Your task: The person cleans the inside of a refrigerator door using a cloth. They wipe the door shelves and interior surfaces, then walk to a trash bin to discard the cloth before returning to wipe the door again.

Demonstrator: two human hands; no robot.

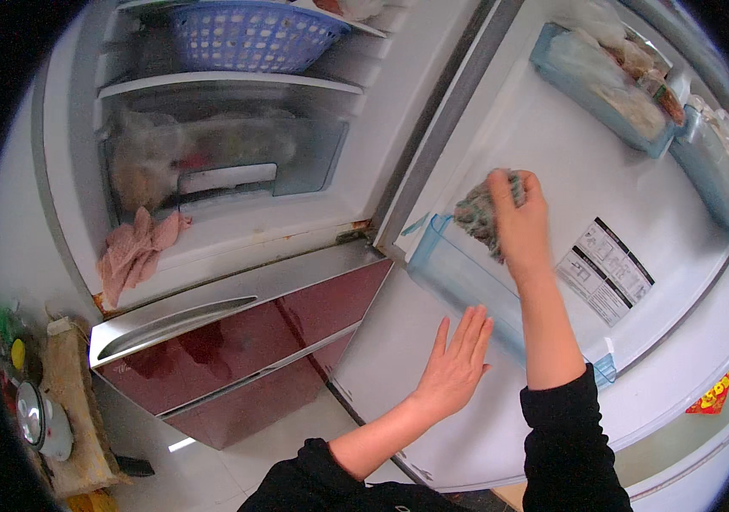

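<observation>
My right hand grips a crumpled grey-green rag above the left end of a clear blue door bin. The bin runs along the inner side of the open refrigerator door. My left hand is laid flat at the bin's outer front wall, fingers extended and somewhat apart, with nothing in it. Whether its fingertips press on the bin, I cannot tell. A printed instruction label is stuck on the door liner right of my right forearm.
A pink cloth drapes over the compartment's front ledge, below a clear drawer with bagged food. Above sits a blue plastic basket. Filled door bins are at upper right. A lidded pot stands on a wooden surface at left.
</observation>
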